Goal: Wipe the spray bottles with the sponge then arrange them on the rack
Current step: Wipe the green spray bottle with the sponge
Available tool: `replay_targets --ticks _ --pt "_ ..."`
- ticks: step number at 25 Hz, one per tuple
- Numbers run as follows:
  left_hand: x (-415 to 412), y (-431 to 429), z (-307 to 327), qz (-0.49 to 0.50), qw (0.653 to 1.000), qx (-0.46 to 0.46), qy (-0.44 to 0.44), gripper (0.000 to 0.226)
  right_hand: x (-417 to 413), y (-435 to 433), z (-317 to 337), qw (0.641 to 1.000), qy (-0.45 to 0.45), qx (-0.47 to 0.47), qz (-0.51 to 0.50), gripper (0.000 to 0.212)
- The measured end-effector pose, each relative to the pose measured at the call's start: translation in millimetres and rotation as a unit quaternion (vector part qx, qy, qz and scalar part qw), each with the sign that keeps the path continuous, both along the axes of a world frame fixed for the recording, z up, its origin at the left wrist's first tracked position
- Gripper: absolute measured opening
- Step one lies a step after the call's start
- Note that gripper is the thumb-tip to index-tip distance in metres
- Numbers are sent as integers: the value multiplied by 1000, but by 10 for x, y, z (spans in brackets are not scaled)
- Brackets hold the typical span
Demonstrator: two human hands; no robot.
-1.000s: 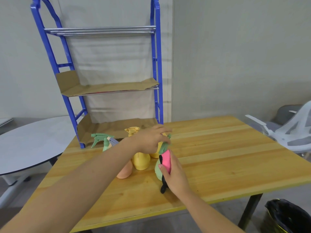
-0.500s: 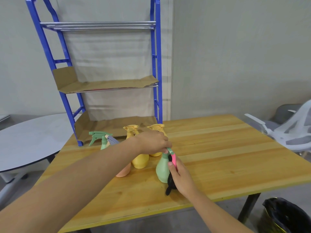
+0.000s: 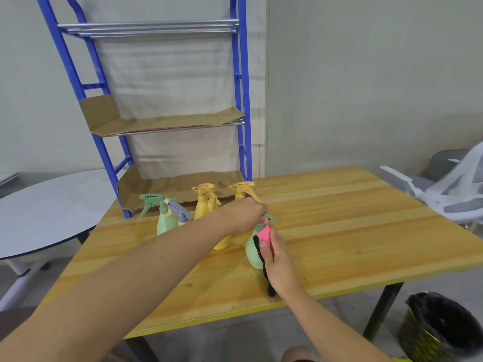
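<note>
The green spray bottle (image 3: 251,253) is standing upright on the wooden table (image 3: 339,218), a little left of its middle and near the front edge. The left hand (image 3: 244,216) is coming over from the left and is grasping the bottle's top. Its fingers are curling round the spray head, and only the green tip of the trigger is showing past them. The right hand (image 3: 278,262) is holding the pink sponge (image 3: 264,235) and is pressing it against the right side of the bottle's body, with the thumb lying on the sponge. A black part of the sponge is hanging down below this hand to the table.

Just left of and behind this bottle, four more bottles are standing in a loose group. The near yellow bottle (image 3: 202,205) is partly hiding behind the left forearm. The far yellow bottle (image 3: 241,190) is showing only its head above the left hand. Further left are the other green bottle (image 3: 163,223) and, touching it or just beside it, a bottle with a grey head (image 3: 180,212), whose body I cannot see.

The blue rack (image 3: 241,100) is rising at the far left corner of the table. Brown cardboard (image 3: 162,124) is lying on its middle and bottom shelves, and no bottle is standing on it yet.

A round grey table (image 3: 47,205) is standing at the left. At the right a white chair (image 3: 449,194) is standing, and a black bag (image 3: 441,322) is sitting on the floor.
</note>
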State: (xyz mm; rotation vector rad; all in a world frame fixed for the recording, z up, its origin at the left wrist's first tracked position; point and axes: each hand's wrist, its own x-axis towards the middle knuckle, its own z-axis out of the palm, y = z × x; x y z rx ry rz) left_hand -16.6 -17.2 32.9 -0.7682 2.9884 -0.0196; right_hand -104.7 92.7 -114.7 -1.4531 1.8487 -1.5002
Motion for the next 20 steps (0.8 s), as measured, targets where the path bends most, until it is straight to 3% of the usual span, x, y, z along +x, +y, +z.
replay_targets --ticks 4,10,15,20 --pt "-11 34 -7 28 999 -16 9 18 -19 45 -53 1000 -6 22 -7 59" --pt "-14 70 4 61 998 -22 9 23 181 -127 124 997 -2 -18 -80 61" --pt "18 8 11 67 997 33 11 20 2 -114 97 999 -42 13 -15 74" --pt "88 -57 84 78 991 87 72 32 -160 -100 147 999 -18 18 25 74"
